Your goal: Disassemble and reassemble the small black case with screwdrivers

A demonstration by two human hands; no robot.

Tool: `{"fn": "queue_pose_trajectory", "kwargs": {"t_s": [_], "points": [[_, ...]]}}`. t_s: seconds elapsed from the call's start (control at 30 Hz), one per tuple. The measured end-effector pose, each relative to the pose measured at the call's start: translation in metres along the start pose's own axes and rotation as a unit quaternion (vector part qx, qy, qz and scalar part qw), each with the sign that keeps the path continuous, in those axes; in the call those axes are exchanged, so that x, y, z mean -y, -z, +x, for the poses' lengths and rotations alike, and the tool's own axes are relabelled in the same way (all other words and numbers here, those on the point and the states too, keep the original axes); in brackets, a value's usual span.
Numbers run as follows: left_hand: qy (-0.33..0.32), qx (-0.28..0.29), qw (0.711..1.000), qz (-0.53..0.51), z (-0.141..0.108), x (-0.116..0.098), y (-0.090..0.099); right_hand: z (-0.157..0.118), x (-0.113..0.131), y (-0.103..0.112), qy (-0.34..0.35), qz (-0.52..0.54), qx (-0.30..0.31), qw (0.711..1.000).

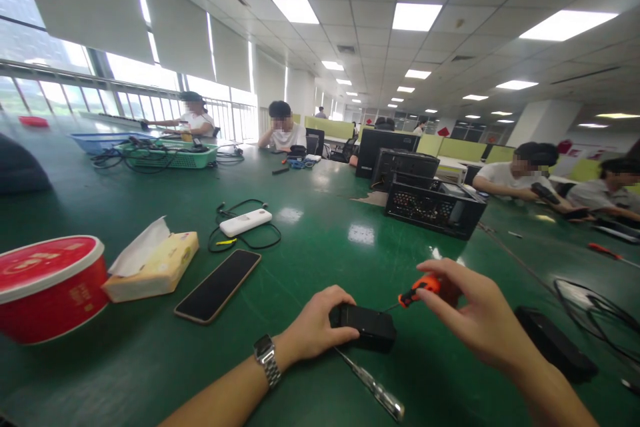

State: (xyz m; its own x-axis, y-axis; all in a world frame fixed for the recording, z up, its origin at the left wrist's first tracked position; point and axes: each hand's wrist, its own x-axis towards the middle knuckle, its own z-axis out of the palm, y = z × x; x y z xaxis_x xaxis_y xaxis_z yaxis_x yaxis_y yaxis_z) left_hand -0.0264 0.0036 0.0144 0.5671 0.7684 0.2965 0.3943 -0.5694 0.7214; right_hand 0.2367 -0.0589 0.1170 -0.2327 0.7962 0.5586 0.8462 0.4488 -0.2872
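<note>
Left hand: closed round the left end of a black box, thumb along the near side, fingers over the far one.
Right hand: grasping the handle of an orange screwdriver between thumb and fingers; the shaft points left to the box's far right corner, though from where I stand I can't tell whether the tip touches.
Black box: on the table at the near middle, between the two hands.
Watch: metal-banded, on the left wrist.
Clear-handled screwdriver: lying just on the near side of the box, thin end towards the left hand.
Black block: right of the right hand, with dark cables beyond it.
Phone: left of the left hand, screen dark.
White gadget: farther than the phone, a black cord looped about it.
Tissue pack: left of the phone, one sheet sticking up.
Red tub: at the near left, white-rimmed, by the tissues.
Computer case: farther off, right of middle, others standing behind it.
Green basket: far left, heaped with cables, beside a blue basket.
People: seated around the table, two at the far left, two at the right.
</note>
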Motion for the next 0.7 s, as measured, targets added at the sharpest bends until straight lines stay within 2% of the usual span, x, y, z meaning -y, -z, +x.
{"fn": "queue_pose_trajectory", "kwargs": {"t_s": [0.1, 0.2, 0.33, 0.47, 0.6, 0.7], "points": [[0.004, 0.001, 1.000, -0.002, 0.0001, -0.0009, 0.0005, -0.0006, 0.0000, -0.0004, -0.019, -0.031, -0.007, 0.999], [0.001, 0.000, 1.000, -0.004, -0.0001, -0.0003, 0.0003, -0.0003, 0.0002, -0.0002, 0.004, -0.001, 0.001, 1.000], [-0.004, -0.001, 1.000, -0.006, -0.0003, 0.0017, -0.0011, 0.0002, 0.0019, 0.0009, -0.019, -0.023, -0.013, 0.999], [-0.006, -0.001, 1.000, -0.008, -0.0003, 0.0027, -0.0016, 0.0007, 0.0021, 0.0020, 0.011, -0.008, -0.004, 1.000], [-0.007, -0.002, 1.000, -0.009, -0.0006, 0.0020, -0.0004, 0.0000, -0.0003, 0.0012, -0.021, -0.020, -0.008, 1.000], [-0.004, -0.003, 1.000, -0.007, -0.0006, 0.0014, 0.0002, -0.0002, -0.0023, 0.0010, -0.003, -0.007, 0.001, 1.000]]}}
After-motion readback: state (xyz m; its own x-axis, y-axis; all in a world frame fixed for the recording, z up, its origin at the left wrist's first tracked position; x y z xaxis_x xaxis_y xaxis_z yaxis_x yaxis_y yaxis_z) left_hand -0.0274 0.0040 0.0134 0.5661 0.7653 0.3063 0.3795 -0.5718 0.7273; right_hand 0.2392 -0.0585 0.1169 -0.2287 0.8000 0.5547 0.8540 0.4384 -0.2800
